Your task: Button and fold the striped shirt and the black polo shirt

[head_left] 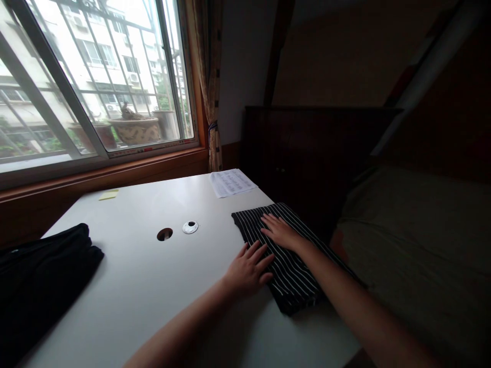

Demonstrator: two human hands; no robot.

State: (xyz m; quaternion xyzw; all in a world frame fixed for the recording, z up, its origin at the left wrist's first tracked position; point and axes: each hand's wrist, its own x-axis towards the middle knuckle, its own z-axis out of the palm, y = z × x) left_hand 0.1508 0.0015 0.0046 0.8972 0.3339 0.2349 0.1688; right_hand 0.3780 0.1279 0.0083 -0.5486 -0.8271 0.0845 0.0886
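A black garment with thin white stripes [293, 278] lies folded flat at the right edge of the white table [141, 286]. Its exact kind cannot be told from here. Fingers spread, my left hand [249, 268] rests at the near left edge of the striped cloth, fingertips on it. My right hand [282, 232] lies flat and open on top of the same cloth, farther up and to the right. Neither hand grips anything. Across the table on the left is a dark piece of clothing [46, 276], loosely laid and cut off by the frame.
Printed sheets [233, 182] lie at the far right corner of the table, and yellow sticky notes [109, 194] at the far left. A round cable hole [164, 234] sits beside a white round cover [190, 227]. A bed [418, 230] stands right of the table.
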